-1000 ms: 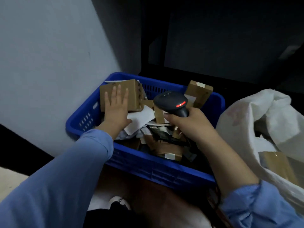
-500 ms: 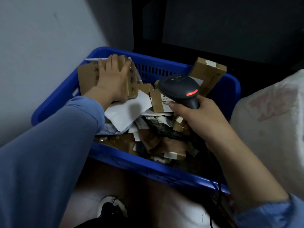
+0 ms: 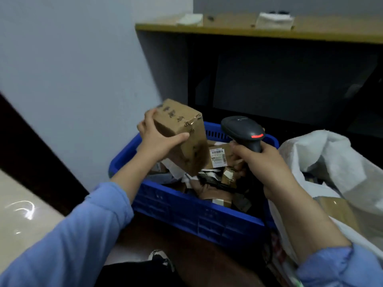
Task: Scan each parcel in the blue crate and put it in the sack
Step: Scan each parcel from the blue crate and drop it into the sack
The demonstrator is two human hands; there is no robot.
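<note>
My left hand [image 3: 158, 139] grips a brown cardboard box [image 3: 186, 129] with dark print on it, tilted and lifted above the left end of the blue crate [image 3: 186, 212]. My right hand [image 3: 261, 162] holds a black barcode scanner [image 3: 242, 130] by its handle, its red light lit, just right of the box. Several more parcels lie in the crate, among them a small box with a white barcode label [image 3: 218, 156]. The white sack [image 3: 323, 154] stands open at the right, with a brown parcel [image 3: 335, 212] inside.
A grey wall rises to the left of the crate. Behind it a wooden-topped bench [image 3: 259, 27] spans a dark recess. A shoe [image 3: 160, 258] and dark trouser leg show below the crate on the pale floor.
My left hand has closed round the brown box and lifted it out of the crate, tilting it. The scanner hand has stayed beside it. The view has tipped upward.
</note>
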